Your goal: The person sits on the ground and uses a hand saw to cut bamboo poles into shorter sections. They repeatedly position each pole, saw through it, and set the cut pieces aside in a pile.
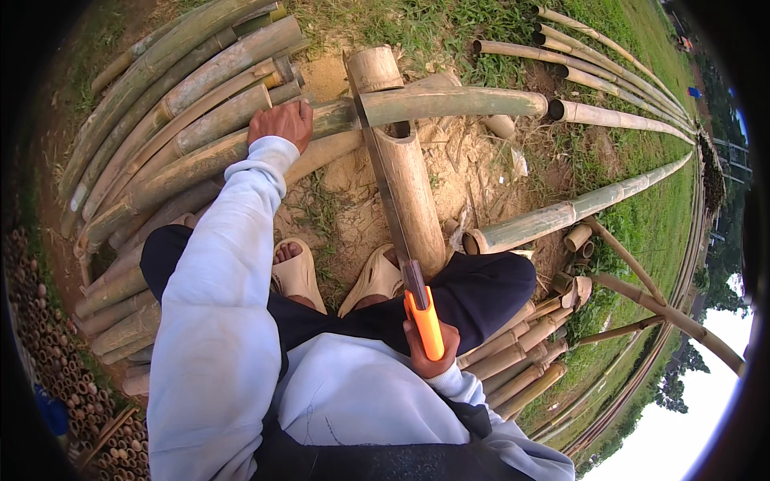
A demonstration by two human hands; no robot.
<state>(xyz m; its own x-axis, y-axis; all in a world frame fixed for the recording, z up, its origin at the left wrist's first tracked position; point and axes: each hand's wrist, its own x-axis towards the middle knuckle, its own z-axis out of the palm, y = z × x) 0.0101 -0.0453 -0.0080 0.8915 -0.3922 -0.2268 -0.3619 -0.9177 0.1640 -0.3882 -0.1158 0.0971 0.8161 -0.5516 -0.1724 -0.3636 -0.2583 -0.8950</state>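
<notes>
My right hand (433, 351) is closed around the orange handle of a hand saw (383, 172). The saw's long blade runs away from me and lies across a green bamboo pole (457, 104). That pole rests in a notch of a thick, pale bamboo piece (413, 188) lying on the ground in front of me. My left hand (281, 126) is closed on the same pole, left of the blade, pressing it from above. How deep the blade sits in the pole I cannot tell.
A pile of bamboo poles (200, 88) lies on the left. More long poles (609, 119) stretch across the grass at right, with short cut lengths (521, 353) beside my knee. Sawdust (465, 160) covers the soil. Many small bamboo rings (112, 433) lie at lower left.
</notes>
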